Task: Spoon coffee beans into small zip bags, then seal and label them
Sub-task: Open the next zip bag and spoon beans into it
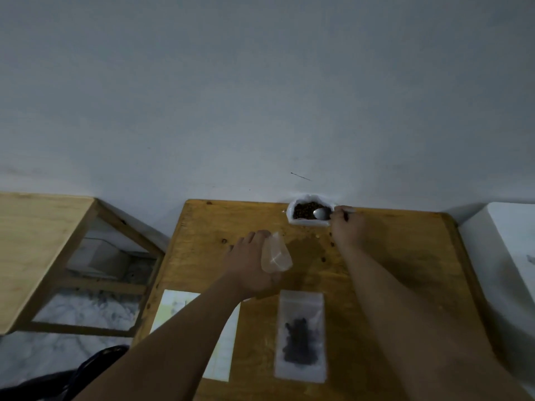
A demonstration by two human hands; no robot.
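Your left hand (251,266) holds an empty zip bag (276,254); your right hand (347,228) grips a spoon (322,213) in the bean sack (307,222). A filled bag (301,337) lies between your forearms.

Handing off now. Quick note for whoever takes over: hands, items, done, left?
Left hand holds an empty zip bag over the table.
Right hand grips the spoon, its bowl at the open bean sack on the far edge.
Done: one filled bag lies beside the label sheet; seal unclear, no label visible.
Left: fill the held bag, seal, label both.
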